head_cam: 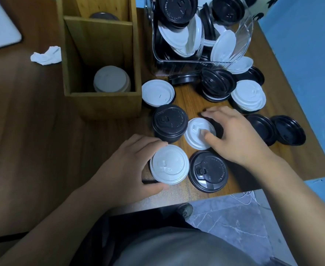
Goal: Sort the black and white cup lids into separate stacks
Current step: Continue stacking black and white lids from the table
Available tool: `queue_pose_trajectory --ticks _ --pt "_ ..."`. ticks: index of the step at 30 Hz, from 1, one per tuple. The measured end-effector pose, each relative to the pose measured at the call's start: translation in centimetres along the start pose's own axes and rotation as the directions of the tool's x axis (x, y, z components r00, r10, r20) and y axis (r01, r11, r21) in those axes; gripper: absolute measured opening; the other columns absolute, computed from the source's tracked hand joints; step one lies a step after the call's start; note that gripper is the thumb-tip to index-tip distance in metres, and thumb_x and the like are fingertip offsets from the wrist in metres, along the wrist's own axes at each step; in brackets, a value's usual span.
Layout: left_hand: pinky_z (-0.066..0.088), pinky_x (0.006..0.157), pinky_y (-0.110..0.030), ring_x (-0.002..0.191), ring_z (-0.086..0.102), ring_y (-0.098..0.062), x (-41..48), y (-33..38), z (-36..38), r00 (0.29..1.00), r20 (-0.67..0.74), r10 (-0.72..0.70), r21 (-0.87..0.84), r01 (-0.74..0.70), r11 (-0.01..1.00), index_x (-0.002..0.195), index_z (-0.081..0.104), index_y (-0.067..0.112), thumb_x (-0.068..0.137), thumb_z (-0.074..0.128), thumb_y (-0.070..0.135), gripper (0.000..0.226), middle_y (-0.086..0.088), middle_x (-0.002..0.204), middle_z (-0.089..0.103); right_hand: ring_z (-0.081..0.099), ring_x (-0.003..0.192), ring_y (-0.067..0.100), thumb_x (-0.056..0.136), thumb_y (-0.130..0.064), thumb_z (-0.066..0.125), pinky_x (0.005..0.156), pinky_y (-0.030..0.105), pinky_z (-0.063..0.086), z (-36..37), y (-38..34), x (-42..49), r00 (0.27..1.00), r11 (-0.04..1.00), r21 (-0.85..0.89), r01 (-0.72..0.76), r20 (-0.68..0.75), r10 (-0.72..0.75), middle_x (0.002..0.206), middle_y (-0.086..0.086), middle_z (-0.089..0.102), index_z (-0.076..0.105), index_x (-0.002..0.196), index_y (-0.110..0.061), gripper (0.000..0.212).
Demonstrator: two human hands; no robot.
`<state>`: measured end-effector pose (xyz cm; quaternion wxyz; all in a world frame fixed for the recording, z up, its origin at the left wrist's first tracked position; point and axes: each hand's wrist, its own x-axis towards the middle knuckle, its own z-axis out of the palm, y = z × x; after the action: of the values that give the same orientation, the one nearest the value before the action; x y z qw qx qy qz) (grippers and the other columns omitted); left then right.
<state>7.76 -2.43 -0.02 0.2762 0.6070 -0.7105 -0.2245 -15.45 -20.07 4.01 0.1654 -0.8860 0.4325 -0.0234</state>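
My left hand grips a stack of white lids near the table's front edge. My right hand rests on a single white lid, thumb on its top, fingers curled over its far side. A black lid stack stands just left of that lid. One black lid lies flat between my hands. Loose black and white lids are scattered further back. A white lid stack sits in the near compartment of the wooden box.
A tipped clear container at the back spills mixed lids. A black lid shows in the box's far compartment. A crumpled tissue lies at the left. The table's right edge and front edge are close.
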Motion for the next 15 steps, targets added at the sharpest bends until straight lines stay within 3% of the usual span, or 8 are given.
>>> queue_pose_trajectory --ticks 3,6,10,12,15 --pt "0.042 0.108 -0.031 0.127 0.047 -0.008 -0.1 0.0 0.0 1.0 -0.003 0.001 0.002 -0.001 1.0 0.142 0.054 0.022 0.071 0.079 0.056 0.082 0.015 0.138 0.052 0.048 0.127 0.019 0.082 -0.071 0.061 0.108 0.026 0.032 0.0 -0.5 -0.1 0.998 1.0 -0.003 -0.011 0.061 0.011 0.14 -0.005 0.053 0.056 0.143 -0.02 0.079" --pt "0.041 0.109 -0.029 0.128 0.046 -0.006 -0.1 -0.1 0.0 1.0 -0.005 -0.003 0.011 0.003 1.0 0.143 0.053 0.022 0.071 0.079 0.057 0.084 0.015 0.139 0.051 0.05 0.126 0.021 0.074 -0.067 0.068 0.111 0.033 0.038 -0.1 -0.7 0.1 0.996 1.0 -0.012 -0.022 0.088 0.023 0.136 -0.002 0.053 0.054 0.145 -0.019 0.087" --pt "0.034 0.109 -0.017 0.125 0.047 -0.004 -0.1 0.1 -0.1 1.0 -0.012 -0.019 -0.005 0.019 1.0 0.143 0.051 0.02 0.07 0.081 0.056 0.087 0.014 0.135 0.054 0.058 0.119 0.018 0.073 -0.054 0.077 0.106 0.04 0.047 -2.1 -1.0 -0.7 0.998 0.998 0.069 0.007 -0.066 -0.003 0.129 -0.005 0.061 0.061 0.135 -0.022 0.071" --pt "0.035 0.107 -0.018 0.124 0.048 -0.005 0.0 0.1 -0.2 1.0 -0.001 -0.026 -0.022 0.026 0.999 0.141 0.051 0.023 0.069 0.082 0.056 0.085 0.016 0.132 0.055 0.059 0.117 0.013 0.075 -0.05 0.084 0.103 0.04 0.05 -3.3 -2.0 -2.2 0.983 0.982 0.15 0.112 -0.16 -0.087 0.129 -0.009 0.063 0.065 0.13 -0.024 0.064" --pt "0.034 0.105 -0.014 0.122 0.047 -0.002 -0.1 0.1 -0.2 0.999 -0.012 -0.034 -0.041 0.034 0.999 0.139 0.05 0.024 0.066 0.082 0.057 0.086 0.028 0.126 0.046 0.057 0.125 0.016 0.075 -0.047 0.088 0.107 0.038 0.045 -2.7 -4.6 -4.3 0.943 0.929 0.164 0.331 -0.1 -0.318 0.134 -0.008 0.062 0.066 0.131 -0.018 0.067"
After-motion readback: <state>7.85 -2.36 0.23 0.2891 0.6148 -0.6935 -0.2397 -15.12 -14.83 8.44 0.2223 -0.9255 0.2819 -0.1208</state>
